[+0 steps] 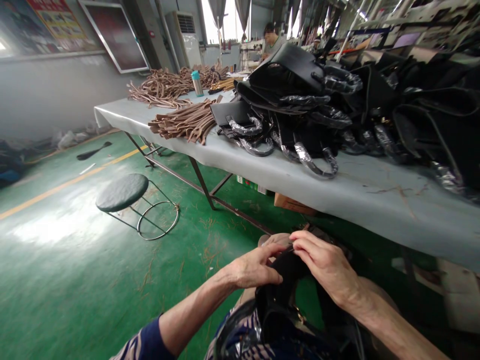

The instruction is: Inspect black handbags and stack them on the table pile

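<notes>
A black handbag (279,292) lies across my lap, with a small gold-coloured metal fitting near its lower part. My left hand (258,265) grips the bag's far edge from the left, thumb on the near side. From the right, my right hand (324,262) pinches the same edge, its fingertips close to those of the left. Whatever small thing may be between the fingertips is too small to make out. Clear plastic wrap shows on a part of the bag near my body.
A long table (270,172) with a grey cover stands ahead, bearing a heap of black handbags (285,75), brown straps (187,120) and a bottle (197,84). A round stool (123,192) stands on the green floor to the left. Another person (270,42) sits far back.
</notes>
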The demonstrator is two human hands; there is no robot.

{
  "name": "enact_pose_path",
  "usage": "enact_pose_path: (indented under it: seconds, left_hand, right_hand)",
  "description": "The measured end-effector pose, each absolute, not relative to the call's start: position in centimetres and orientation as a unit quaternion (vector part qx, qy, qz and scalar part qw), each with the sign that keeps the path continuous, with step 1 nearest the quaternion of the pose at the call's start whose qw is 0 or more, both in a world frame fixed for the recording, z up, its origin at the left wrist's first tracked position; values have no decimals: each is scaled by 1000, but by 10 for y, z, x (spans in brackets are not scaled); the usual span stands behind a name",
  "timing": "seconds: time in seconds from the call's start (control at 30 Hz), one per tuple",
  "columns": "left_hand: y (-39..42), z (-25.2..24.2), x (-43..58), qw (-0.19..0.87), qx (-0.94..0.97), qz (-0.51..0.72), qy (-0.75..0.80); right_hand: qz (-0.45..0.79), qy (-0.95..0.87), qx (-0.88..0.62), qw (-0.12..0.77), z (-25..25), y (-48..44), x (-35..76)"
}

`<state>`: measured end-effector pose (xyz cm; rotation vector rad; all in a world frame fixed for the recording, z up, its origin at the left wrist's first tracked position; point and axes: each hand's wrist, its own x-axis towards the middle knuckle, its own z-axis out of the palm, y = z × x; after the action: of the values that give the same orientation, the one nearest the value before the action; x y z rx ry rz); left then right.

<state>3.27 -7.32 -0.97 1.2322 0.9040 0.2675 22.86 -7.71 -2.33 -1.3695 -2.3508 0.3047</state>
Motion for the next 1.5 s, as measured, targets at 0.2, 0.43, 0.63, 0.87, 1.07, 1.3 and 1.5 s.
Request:
enact_pose_path:
  seconds: [0.2,0.43,0.63,0.87,1.07,1.3,1.5]
  left_hand:
    - [-73,-18,40,708,558,153,405]
    - [-72,-29,51,693,549,143,444]
    - [-64,-39,49,679,593,144,407]
    - [-52,-31,56,600,676,87,419]
    - [-55,-9,66,480,755,59,442]
    - [-54,8,94,234,907,24,348]
    - [-46,-11,107,230,909,27,347]
  right_hand:
    - [109,-844,-490,189,-32,-79,230]
    - [57,-850,-459,253,-40,-91,232]
    - [45,-864,-426,265,-38,-86,231]
    - [122,-853,-438,256,-39,-92,238]
    - [214,-796,-510,246,-35,-94,253]
    - [212,-748,-551,303,-34,-87,249]
    - [183,-741,-582,281,-42,-90,264]
